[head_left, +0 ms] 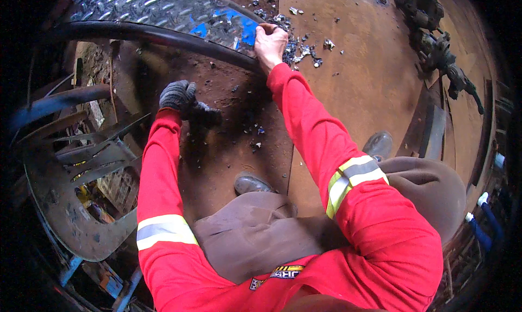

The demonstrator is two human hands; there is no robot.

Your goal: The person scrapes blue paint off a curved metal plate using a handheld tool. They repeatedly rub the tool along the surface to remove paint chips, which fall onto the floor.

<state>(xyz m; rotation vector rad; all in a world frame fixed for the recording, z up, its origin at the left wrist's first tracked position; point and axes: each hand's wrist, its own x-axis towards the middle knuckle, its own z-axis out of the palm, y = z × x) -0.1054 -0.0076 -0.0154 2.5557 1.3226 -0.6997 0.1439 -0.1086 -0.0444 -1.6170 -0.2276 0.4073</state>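
Note:
A diamond-patterned metal plate (157, 13) with a dark rounded edge slants across the upper left. Ragged patches of blue film or paint (248, 30) cover its right end. My right hand (272, 44) is bare and reaches to that end, fingertips pinched together against the blue; anything between them is too small to make out. Lower and to the left, my left hand (178, 96) wears a grey knit glove and is closed. A dark, bunched piece that looks like a second glove (206, 116) hangs from it, apart from the plate.
Silvery and blue scraps (305, 52) litter the rusty brown floor sheet (348, 89) right of the plate. A slotted metal frame (81, 203) and blue bars stand at my left. Greasy machine parts (435, 48) lie at the far right. My boots (253, 183) rest on the floor.

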